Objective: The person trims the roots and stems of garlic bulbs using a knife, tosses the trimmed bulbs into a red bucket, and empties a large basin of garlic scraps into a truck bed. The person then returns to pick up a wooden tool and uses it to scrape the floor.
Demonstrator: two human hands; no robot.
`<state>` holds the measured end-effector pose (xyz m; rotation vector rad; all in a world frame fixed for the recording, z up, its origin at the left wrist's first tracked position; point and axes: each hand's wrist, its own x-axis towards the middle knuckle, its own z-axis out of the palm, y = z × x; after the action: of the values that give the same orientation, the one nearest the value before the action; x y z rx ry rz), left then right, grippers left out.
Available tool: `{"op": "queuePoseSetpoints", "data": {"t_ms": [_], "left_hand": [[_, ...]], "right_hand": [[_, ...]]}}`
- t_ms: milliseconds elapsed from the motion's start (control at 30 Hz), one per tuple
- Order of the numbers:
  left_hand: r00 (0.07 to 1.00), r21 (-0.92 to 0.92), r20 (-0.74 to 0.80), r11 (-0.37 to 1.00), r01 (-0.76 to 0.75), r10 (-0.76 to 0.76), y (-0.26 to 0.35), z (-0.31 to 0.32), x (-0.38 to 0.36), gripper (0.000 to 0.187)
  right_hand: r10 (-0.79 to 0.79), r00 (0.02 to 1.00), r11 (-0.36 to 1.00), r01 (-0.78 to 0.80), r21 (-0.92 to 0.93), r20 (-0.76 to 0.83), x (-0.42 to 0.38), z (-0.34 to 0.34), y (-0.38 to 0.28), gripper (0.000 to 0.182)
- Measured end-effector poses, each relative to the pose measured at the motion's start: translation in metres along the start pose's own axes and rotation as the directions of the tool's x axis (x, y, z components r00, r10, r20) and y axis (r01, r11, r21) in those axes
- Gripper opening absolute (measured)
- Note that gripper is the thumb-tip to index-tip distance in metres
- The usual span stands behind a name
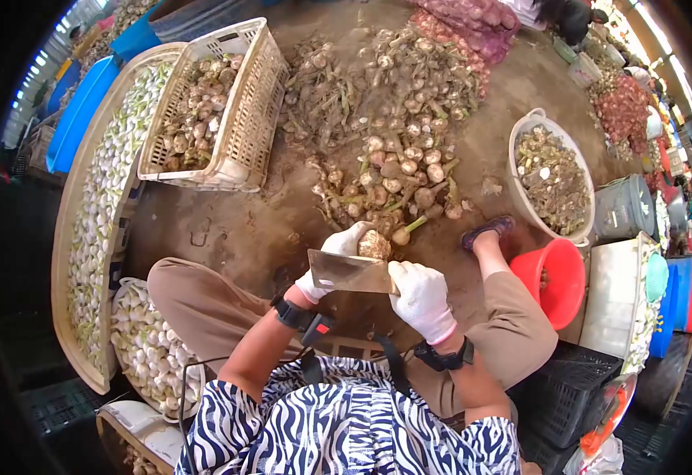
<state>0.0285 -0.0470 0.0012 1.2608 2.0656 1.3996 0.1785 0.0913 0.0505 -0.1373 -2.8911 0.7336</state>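
No writing is readable. The left hand (344, 252) is clamped on a garlic bulb (374, 245); the right hand (422, 299) is clamped on a cleaver (347, 272), its blade just below the bulb.

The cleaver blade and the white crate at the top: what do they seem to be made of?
The cleaver blade looks like bare metal, probably steel: flat, grey, with a dull sheen. The white crate looks like moulded plastic: its walls are a regular open lattice, matte and off-white with dirt.
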Motion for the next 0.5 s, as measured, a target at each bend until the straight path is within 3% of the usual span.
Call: {"op": "queuePoseSetpoints", "data": {"t_ms": [67, 133, 267, 333, 400, 467, 500], "left_hand": [[1.000, -0.016, 0.018, 1.000, 0.022, -0.022, 0.006, 0.002, -0.005, 0.055], [0.978, -0.106, 0.046, 0.973, 0.206, -0.202, 0.012, 0.009, -0.008, 0.052], [0.972, -0.098, 0.044, 0.967, 0.234, -0.231, 0.013, 0.023, -0.003, 0.046], [0.976, -0.137, 0.074, 0.967, 0.214, -0.205, 0.017, 0.025, 0.003, 0.049], [0.992, -0.138, 0.062, 0.983, 0.118, -0.110, 0.021, 0.028, 0.007, 0.055], [0.982, -0.083, 0.090, 0.981, 0.173, -0.166, 0.031, 0.026, 0.005, 0.057], [0.972, -0.122, 0.132, 0.970, 0.210, -0.193, 0.044, 0.023, 0.002, 0.058]], "right_hand": [[-0.014, 1.000, 0.999, 0.014, 0.030, 0.007, -0.005, 0.003, 0.003, 0.028], [-0.059, 0.998, 0.998, 0.060, 0.018, -0.031, -0.010, 0.008, 0.009, 0.013], [-0.013, 0.985, 1.000, 0.014, 0.005, -0.172, -0.023, 0.036, 0.035, 0.013], [-0.006, 0.962, 0.999, -0.003, -0.033, -0.274, -0.026, 0.042, 0.045, 0.014], [0.015, 0.964, 1.000, -0.018, -0.012, -0.266, -0.030, 0.043, 0.053, 0.013], [0.028, 0.942, 0.997, -0.049, -0.053, -0.333, -0.032, 0.050, 0.064, 0.013], [0.243, 0.936, 0.955, -0.278, -0.108, -0.256, -0.031, 0.050, 0.081, 0.012]]}}
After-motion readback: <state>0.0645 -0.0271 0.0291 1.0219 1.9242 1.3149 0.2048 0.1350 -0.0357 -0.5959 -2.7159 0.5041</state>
